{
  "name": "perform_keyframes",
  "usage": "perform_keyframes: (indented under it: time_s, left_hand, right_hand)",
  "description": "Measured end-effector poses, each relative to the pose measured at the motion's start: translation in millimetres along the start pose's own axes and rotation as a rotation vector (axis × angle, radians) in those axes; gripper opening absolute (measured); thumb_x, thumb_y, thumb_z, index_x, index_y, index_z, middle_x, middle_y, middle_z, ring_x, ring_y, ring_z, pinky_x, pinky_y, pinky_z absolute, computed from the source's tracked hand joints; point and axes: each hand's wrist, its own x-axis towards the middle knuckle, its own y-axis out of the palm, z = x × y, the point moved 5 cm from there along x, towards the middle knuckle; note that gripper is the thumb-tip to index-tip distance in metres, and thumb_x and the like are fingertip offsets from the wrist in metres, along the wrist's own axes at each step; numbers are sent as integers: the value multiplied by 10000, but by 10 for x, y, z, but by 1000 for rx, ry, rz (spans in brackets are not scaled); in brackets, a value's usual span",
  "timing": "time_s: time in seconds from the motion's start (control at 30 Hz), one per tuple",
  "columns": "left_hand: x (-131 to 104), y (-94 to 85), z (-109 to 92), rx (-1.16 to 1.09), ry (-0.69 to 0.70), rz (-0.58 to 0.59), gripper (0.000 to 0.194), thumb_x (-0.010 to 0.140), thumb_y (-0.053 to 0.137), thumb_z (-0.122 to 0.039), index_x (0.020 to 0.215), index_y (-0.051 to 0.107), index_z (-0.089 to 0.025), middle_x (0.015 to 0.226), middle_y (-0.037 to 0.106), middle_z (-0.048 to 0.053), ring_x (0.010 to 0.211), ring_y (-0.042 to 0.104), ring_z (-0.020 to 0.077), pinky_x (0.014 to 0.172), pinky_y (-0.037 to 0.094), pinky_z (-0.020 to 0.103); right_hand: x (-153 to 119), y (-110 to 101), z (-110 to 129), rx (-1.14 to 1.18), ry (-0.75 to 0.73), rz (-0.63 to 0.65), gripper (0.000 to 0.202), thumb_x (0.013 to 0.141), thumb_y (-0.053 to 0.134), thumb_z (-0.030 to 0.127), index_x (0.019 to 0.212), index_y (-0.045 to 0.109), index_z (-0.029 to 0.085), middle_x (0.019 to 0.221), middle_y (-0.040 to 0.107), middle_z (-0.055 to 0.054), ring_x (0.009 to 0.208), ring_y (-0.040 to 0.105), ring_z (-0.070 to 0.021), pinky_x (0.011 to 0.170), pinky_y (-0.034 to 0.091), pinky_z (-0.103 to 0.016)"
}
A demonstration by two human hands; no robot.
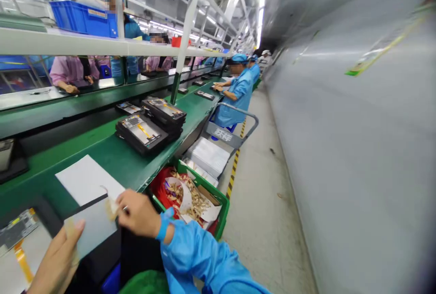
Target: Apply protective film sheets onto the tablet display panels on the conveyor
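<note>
A flat grey panel (93, 226) with a dark top edge lies at the near edge of the green workbench (116, 158). My left hand (57, 260) grips its near left side. My right hand (138, 214), in a blue sleeve with a blue wrist strap, pinches a small tan strip of peeled film (111, 208) at the panel's right corner. A white sheet (86, 180) lies just beyond the panel. Another panel with an orange flex cable (20, 248) rests at the lower left.
Stacks of black trays holding panels (150, 124) stand further along the bench. A green bin of peeled scraps (190, 198) and a cart with white sheets (211, 151) sit beside the bench. Workers in blue coats (238, 92) stand down the line. The aisle runs along a grey wall.
</note>
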Motion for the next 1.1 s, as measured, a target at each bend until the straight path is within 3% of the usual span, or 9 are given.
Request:
perform_keyframes:
  time_s: [0.1,0.17,0.23,0.37,0.47,0.83,0.9,0.97,1.1]
  left_hand:
    - [-32,121,-59,-259,21,48,552,853,698,-388,1381,569,-288,1220,726,69,1135,682,286,963,575,424]
    - [-9,188,-102,-432,53,41,578,875,668,-339,1427,524,-246,1243,713,94,1138,679,282,994,552,434]
    - [38,253,-109,-573,51,35,543,911,616,-314,1433,511,-210,1258,703,111,1133,679,274,997,544,436]
    - [72,363,-90,-716,85,61,490,955,558,-296,1433,504,-207,1255,698,101,1076,690,221,971,544,381]
    - [46,382,-73,-750,124,81,488,956,567,-321,1432,508,-232,1229,704,84,1053,688,202,962,540,362]
    - [10,386,-42,-786,140,53,507,958,592,-367,1437,511,-223,1274,693,90,1159,653,220,1073,460,385]
    - [-30,439,-22,-784,100,113,506,969,569,-401,1439,508,-222,1296,682,92,1179,643,229,1084,452,395]
    - [-86,502,20,-776,48,195,518,978,542,-439,1440,505,-209,1319,668,103,1206,629,241,1094,443,406]
    - [-201,604,145,-783,-77,318,538,977,529,-469,1442,498,-201,1361,641,114,1248,603,268,1103,432,432]
  right_hand:
    - [-65,-397,-423,74,465,-317,118,877,491,161,843,591,215,806,695,-29,733,659,-177,695,545,-301]
    - [-46,-499,-469,65,488,-422,90,905,520,204,859,598,209,821,687,-39,753,658,-193,730,546,-325]
    - [30,-408,-272,84,296,-349,104,939,515,198,894,608,208,882,687,-57,824,661,-199,784,546,-332]
    - [39,21,493,107,-218,44,237,994,417,118,1029,639,195,939,677,-83,869,641,-197,785,548,-312]
    - [15,193,821,83,-412,211,235,1011,413,118,1055,639,169,947,677,-86,876,629,-194,777,543,-296]
    - [-17,280,971,-251,-671,223,243,973,438,58,811,589,159,744,592,-59,675,546,-184,621,464,-316]
    - [-11,322,935,-175,-617,194,233,970,440,76,801,572,167,731,590,-54,672,554,-186,619,466,-314]
    - [50,298,760,-13,-437,147,200,968,449,119,821,571,179,743,605,-44,687,577,-179,630,480,-297]
    - [2,-90,-199,122,186,-106,127,965,498,249,915,603,199,824,665,-34,725,622,-171,695,511,-287]
